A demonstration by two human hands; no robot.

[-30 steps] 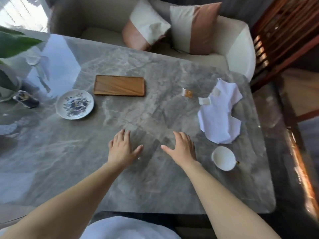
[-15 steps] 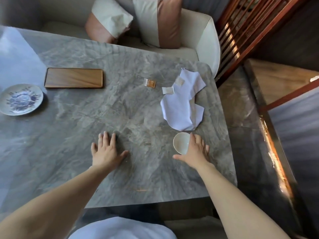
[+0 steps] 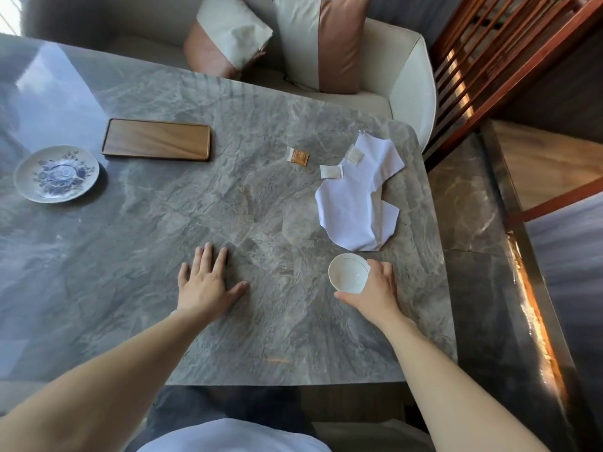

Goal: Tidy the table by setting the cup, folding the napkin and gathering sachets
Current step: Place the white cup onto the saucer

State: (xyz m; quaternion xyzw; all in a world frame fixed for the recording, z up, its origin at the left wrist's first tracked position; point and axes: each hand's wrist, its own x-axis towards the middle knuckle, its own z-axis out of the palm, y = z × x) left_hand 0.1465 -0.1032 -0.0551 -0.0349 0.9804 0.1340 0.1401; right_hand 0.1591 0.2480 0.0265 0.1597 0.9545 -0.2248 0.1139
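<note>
A small white cup (image 3: 347, 272) stands upright near the table's right front corner. My right hand (image 3: 375, 291) wraps around its right side, thumb below the rim and fingers behind it. Just beyond the cup lies a crumpled white napkin (image 3: 355, 203). Two white sachets sit at the napkin's far end, one (image 3: 331, 171) at its left edge and one (image 3: 355, 155) on it. An orange sachet (image 3: 298, 155) lies alone to their left. My left hand (image 3: 207, 282) rests flat on the grey marble table (image 3: 163, 223), fingers spread, holding nothing.
A blue-patterned saucer (image 3: 56, 173) sits at the left, with a wooden tray (image 3: 156, 139) beyond it. A cream sofa with two cushions (image 3: 321, 44) stands behind the table. A wooden slatted screen (image 3: 489, 60) rises at the right, past the table's edge.
My right hand has moved right from the table's middle to the cup and closed around its side. The view has swung right. My left hand stays flat on the table.
</note>
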